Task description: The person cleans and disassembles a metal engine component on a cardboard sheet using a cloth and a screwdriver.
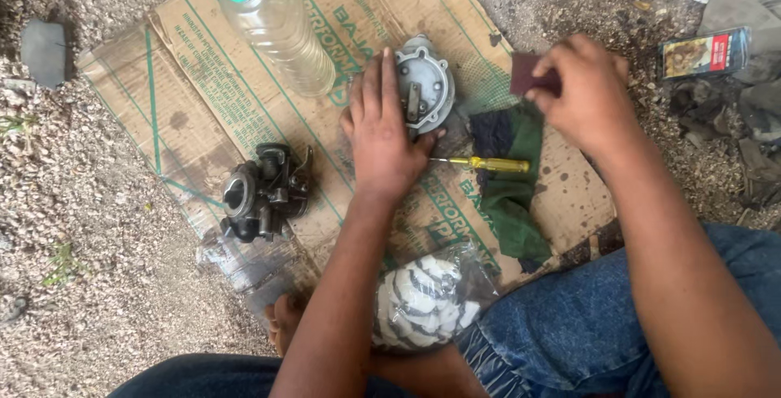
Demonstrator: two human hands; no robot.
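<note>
Both hands (382,134) (590,93) w/ metal cover (427,81), sandpaper (529,73)

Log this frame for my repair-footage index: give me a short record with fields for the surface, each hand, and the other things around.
surface: flattened cardboard on gravel ground
left hand: flat on the cardboard, fingers against a grey metal cover
right hand: pinches a small dark maroon block
between the hands: yellow-handled screwdriver on a green cloth
left of the hands: dark carburettor body
top: clear plastic bottle with a green cap, lying down
near the knees: clear bag of white pieces
</note>
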